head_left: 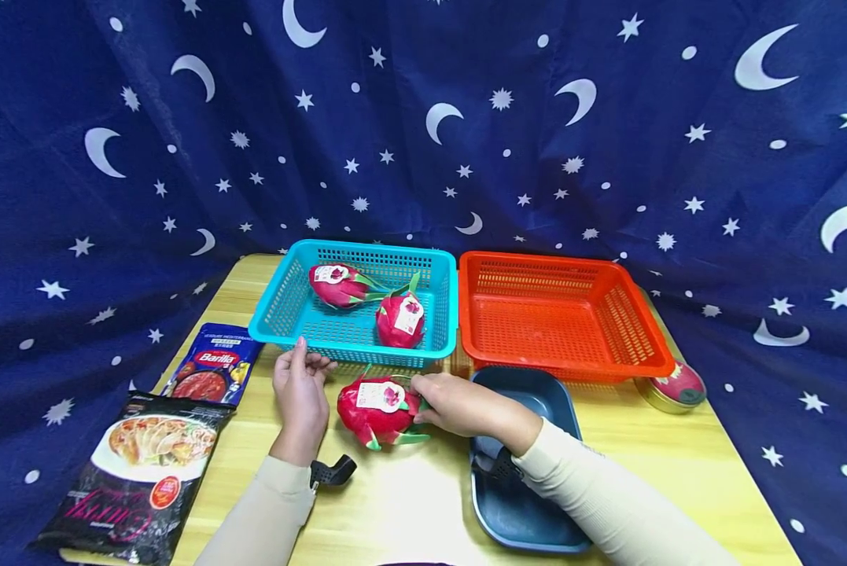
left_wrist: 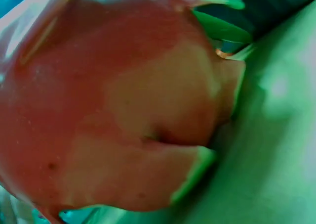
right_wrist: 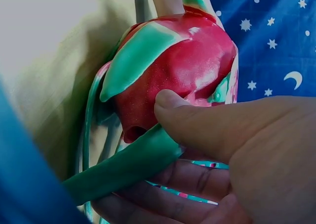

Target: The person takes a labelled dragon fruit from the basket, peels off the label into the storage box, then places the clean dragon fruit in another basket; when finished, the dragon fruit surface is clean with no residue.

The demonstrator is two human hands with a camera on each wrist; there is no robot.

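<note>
A red dragon fruit (head_left: 368, 415) with green-tipped scales and a white label is at the front of the blue basket, outside it. My right hand (head_left: 458, 402) pinches its right end; in the right wrist view the thumb (right_wrist: 173, 108) presses on the red skin near a green scale (right_wrist: 128, 167). Whether the fruit touches the table cannot be told. To its left, my left hand (head_left: 301, 397) is held with fingers loosely extended near the basket's front rim. The left wrist view is filled by dragon fruit skin (left_wrist: 113, 100).
Two labelled dragon fruits, one left (head_left: 338, 295) and one right (head_left: 395, 334), lie in the blue basket (head_left: 281, 334). An orange basket (head_left: 536, 318) stands beside it. A dark tray (head_left: 529, 515) lies under my right forearm. Nearby are a can (head_left: 678, 393), a Barilla pouch (head_left: 211, 365) and a black food packet (head_left: 140, 472).
</note>
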